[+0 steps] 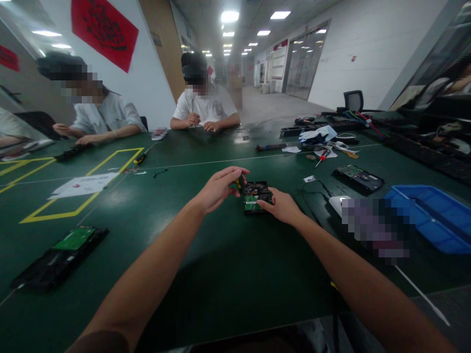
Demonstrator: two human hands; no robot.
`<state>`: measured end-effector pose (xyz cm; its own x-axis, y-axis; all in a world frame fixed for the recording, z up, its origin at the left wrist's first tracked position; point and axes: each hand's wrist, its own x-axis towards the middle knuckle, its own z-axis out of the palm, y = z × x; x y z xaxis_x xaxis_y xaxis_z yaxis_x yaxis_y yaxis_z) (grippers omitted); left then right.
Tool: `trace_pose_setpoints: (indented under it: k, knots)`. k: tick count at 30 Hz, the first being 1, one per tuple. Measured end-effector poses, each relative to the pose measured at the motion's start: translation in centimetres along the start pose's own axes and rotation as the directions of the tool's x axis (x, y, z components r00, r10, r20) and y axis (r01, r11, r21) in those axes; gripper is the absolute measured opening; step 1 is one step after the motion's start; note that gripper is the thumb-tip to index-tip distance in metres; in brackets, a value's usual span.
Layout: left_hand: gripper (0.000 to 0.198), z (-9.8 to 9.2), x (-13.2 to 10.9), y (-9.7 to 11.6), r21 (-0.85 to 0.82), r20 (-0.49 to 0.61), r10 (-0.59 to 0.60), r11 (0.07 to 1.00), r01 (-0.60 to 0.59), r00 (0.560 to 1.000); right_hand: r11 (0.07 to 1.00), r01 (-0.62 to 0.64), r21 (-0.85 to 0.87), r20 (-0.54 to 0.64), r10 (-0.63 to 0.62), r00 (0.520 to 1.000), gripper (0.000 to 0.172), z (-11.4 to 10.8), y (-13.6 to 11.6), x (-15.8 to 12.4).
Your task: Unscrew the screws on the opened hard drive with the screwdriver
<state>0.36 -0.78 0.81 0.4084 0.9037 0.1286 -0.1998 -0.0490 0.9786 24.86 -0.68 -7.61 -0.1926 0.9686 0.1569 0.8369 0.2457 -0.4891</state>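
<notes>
"Two hands are busy in the head view; how does each grip stand?"

"My left hand (220,190) pinches a black-and-yellow tool (240,184), probably a screwdriver; its tip is hidden. My right hand (284,206) pinches the drive case (254,192) by its right side, thumb laid over the green board (250,201). The case sits ahead of me, between my hands, at the counter (228,264)."

"Why hold them like that?"

"I'd judge the right grip steadies the case against the tool at its left edge. Whether the case lies flat or slightly lifted, I can't tell."

"And the containers?"

"A blue bin (437,233) stands at my right, beside a blurred object (371,225); I can't make out what's inside. A black tray (44,268) at my left carries a second green board (75,238), well apart from my hands, perhaps to leave elbow room. Another drive (359,179) lies just beyond the bin, within easy reach, I'd guess."
</notes>
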Motion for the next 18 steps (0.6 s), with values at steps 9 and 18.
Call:
trace_pose_setpoints:
  k: [9, 18]
  knots:
    - [0.020, -0.17, 0.27, -0.31, -0.081, -0.016, -0.002, 0.997, 0.001, 1.000, 1.000, 0.007, 0.001, 0.003, -0.007, 1.000, 0.058, -0.04, 0.04, 0.00]
    - [0.019, -0.08, 0.24, 0.02, -0.016, -0.037, 0.011, 1.000, -0.012, 0.999, 1.000, -0.017, 0.016, 0.007, 0.017, 1.000, 0.058, -0.16, -0.21, -0.08]
